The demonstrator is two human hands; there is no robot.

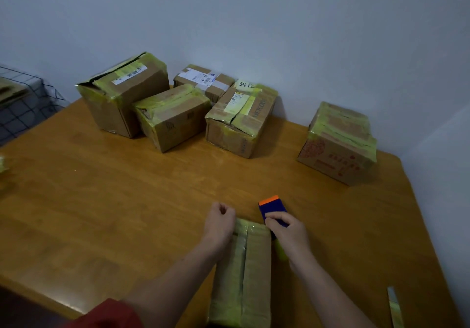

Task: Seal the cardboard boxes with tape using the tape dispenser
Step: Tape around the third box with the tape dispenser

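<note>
While the right hand [290, 231] has its grip wrapped round the dispenser [273, 209], blue body with the orange end pointing away, the tool sits at the far right corner of the near box [244, 271]. Yellow-green roll [279, 250] shows under the wrist. Left hand [220, 222] rests at that box's far left corner, fingers curled in, nothing visible in that grip. Near box lies lengthwise at the tabletop's [127, 187] front edge, top seam taped yellow-green. 5 more taped boxes [240, 119] stand at the back by the wall: 4 clustered, plus a lone box [338, 142] apart on the right. Loose tape strip [394, 307] lies near the right edge. Wire basket [23, 98] off left. Red sleeve [106, 315] on the left arm.
</note>
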